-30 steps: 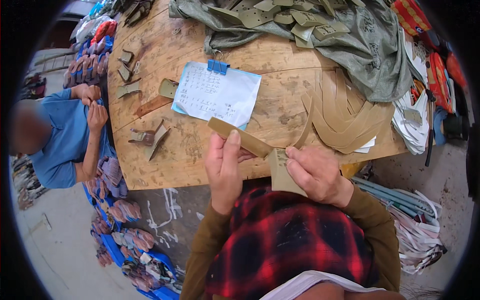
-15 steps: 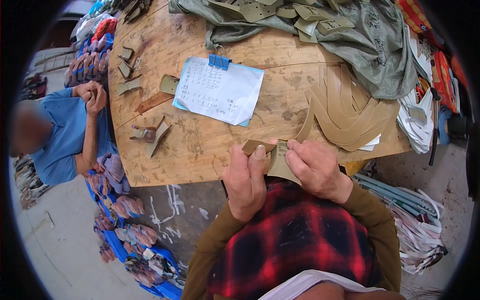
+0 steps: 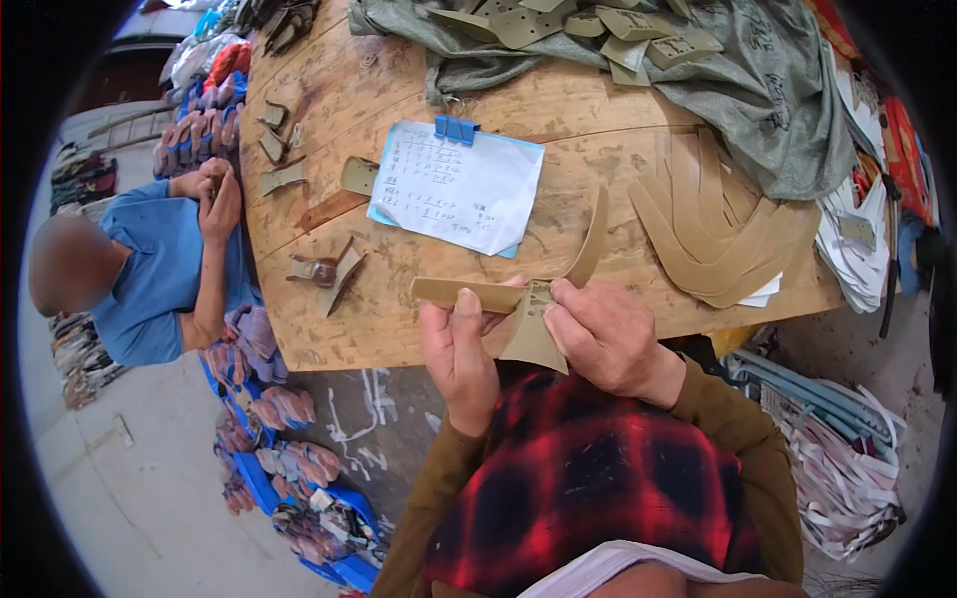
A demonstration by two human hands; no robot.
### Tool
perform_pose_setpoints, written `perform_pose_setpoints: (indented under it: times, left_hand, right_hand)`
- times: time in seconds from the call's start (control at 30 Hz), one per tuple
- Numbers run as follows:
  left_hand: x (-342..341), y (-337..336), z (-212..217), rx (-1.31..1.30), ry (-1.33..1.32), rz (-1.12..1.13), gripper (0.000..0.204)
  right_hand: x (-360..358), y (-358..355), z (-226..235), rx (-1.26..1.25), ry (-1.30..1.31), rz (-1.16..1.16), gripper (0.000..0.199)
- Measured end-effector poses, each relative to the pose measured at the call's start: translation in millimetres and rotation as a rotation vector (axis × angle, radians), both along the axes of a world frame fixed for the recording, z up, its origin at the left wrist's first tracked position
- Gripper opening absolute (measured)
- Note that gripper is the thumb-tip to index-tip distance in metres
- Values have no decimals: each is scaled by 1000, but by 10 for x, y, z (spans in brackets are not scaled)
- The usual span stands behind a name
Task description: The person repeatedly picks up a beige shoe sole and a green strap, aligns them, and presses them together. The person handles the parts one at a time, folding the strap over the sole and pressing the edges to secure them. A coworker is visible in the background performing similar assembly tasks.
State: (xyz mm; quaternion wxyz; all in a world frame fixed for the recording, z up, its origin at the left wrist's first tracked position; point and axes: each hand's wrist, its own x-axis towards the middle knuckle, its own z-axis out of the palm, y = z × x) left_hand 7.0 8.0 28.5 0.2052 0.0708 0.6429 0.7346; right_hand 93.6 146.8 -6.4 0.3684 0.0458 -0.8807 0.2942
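Note:
A tan strip [image 3: 594, 235] runs through the top of a khaki flared piece with small holes [image 3: 533, 344], its one end curving up over the table. My left hand [image 3: 464, 359] pinches the strip's other end, thumb on top and fingers behind it. My right hand [image 3: 613, 337] is closed on the upper right side of the flared piece. The part of the strip behind the right fingers is hidden. Both hands are just off the table's near edge, above my red and black checked clothing.
On the wooden table [image 3: 399, 329] are a clipped paper sheet [image 3: 454, 189], a pile of tan strips [image 3: 698, 239], and several loose khaki pieces [image 3: 346, 279]. A grey-green sack [image 3: 778, 110] bears more pieces. A person in a blue shirt [image 3: 159, 264] sits at the left.
My left hand has moved left with the strip, and a longer length of it now sticks out left of the flared piece. The whole view has shifted slightly.

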Motion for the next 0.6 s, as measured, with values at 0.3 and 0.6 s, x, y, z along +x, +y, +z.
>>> perform_pose_setpoints:
  times: [0.3,0.6]
  left_hand:
    - [115,48,-67,167,-85,42,27]
    - [79,44,-84,-204,62,-134,16]
  right_hand:
    - [-24,40,-21,8,32,-8,29]
    - [84,113,-19,-37,42,77,28]
